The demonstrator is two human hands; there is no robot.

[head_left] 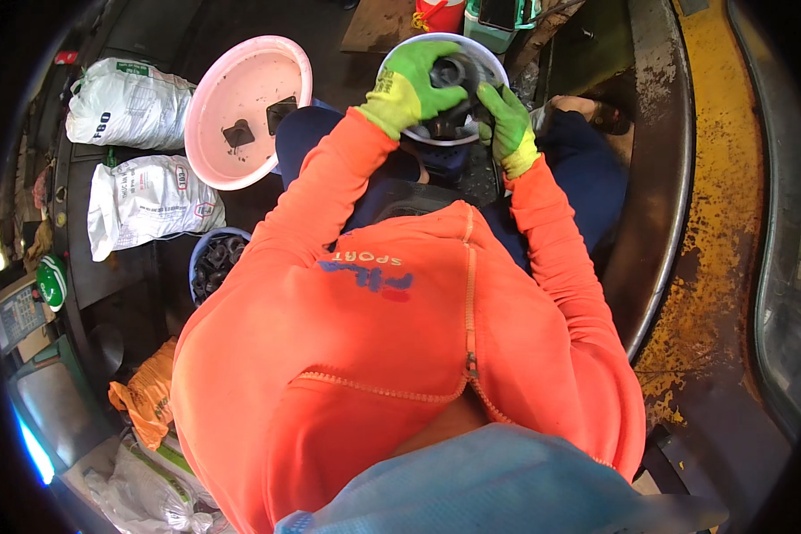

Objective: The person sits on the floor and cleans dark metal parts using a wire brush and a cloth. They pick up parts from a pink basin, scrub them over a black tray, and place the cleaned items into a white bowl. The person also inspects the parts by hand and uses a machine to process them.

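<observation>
Over the pale basin, left hand grips a black part, right hand curled alongside, its hold unclear!

I see left grip and right grip gloved green with yellow cuffs; black parts, pale blue basin, pink basin. Orange sweatshirt with mostly blue chest print, navy trousers. Metal panel yellow, blotched rusty brown; sacks white with dark print.

Orange long-sleeved jacket, front zip, blue-and-white chest print; hands in green gloves, yellow cuffs; navy trousers.
</observation>
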